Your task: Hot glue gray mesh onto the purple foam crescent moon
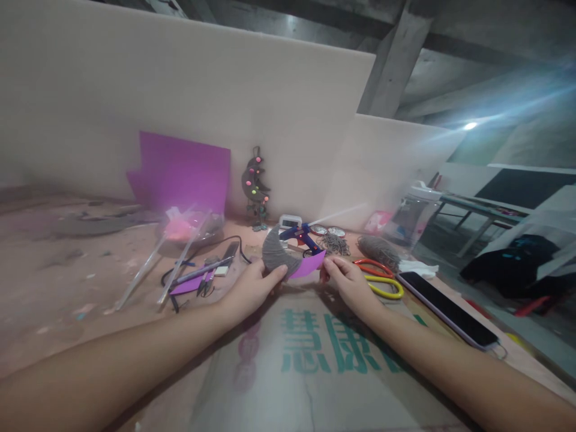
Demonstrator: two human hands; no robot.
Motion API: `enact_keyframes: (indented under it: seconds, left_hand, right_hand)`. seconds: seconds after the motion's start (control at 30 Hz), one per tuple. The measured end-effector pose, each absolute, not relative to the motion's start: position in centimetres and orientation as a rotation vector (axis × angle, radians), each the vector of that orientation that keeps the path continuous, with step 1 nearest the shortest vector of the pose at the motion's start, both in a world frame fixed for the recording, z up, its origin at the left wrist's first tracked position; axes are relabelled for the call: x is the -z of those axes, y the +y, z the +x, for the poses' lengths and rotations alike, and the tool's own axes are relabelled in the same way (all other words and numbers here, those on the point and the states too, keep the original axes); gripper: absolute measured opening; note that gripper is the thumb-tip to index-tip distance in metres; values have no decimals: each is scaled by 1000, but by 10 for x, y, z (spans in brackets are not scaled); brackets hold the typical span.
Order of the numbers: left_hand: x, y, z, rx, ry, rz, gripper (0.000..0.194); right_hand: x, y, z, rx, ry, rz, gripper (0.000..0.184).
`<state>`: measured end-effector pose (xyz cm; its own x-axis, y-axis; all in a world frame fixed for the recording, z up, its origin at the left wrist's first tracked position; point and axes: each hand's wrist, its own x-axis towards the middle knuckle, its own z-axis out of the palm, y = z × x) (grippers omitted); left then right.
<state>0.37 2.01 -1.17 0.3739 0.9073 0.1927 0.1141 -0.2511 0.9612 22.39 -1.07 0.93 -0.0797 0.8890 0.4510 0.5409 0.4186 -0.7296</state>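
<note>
A crescent moon shape [275, 253] is held up over the cardboard sheet, most of it wound with grey yarn, its right end bare purple card [310, 265]. My left hand [254, 285] grips its lower left part, thumb on the front. Close by the purple tip, my right hand [348, 283] has its fingers pinched together; whatever is between them is too small to make out. Just behind the crescent lies a blue glue gun [294, 233] with a clear glue stick in it. Grey yarn lies in a loose tangle [333, 243] and in a thicker bundle [378, 252].
Orange and yellow scissor handles [384, 287] and a phone [450, 309] lie to the right. Pens [202, 271], purple scraps and clear sticks [180, 264] are at left. A finished-looking moon ornament [255, 180] and purple card [184, 171] stand against the white partition [297, 120].
</note>
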Motion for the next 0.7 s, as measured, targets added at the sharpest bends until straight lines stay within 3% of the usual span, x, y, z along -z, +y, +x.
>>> enact_keyframes:
  seconds: [0.33,0.7]
  left_hand:
    - [15,23,5,-1066,901,1595,36]
    - [5,16,4,-1109,867,1662,32]
  right_hand:
    - [-14,10,243,-585,-1619,-1317,21]
    - [-18,58,260,-407,-1798,-1448,44]
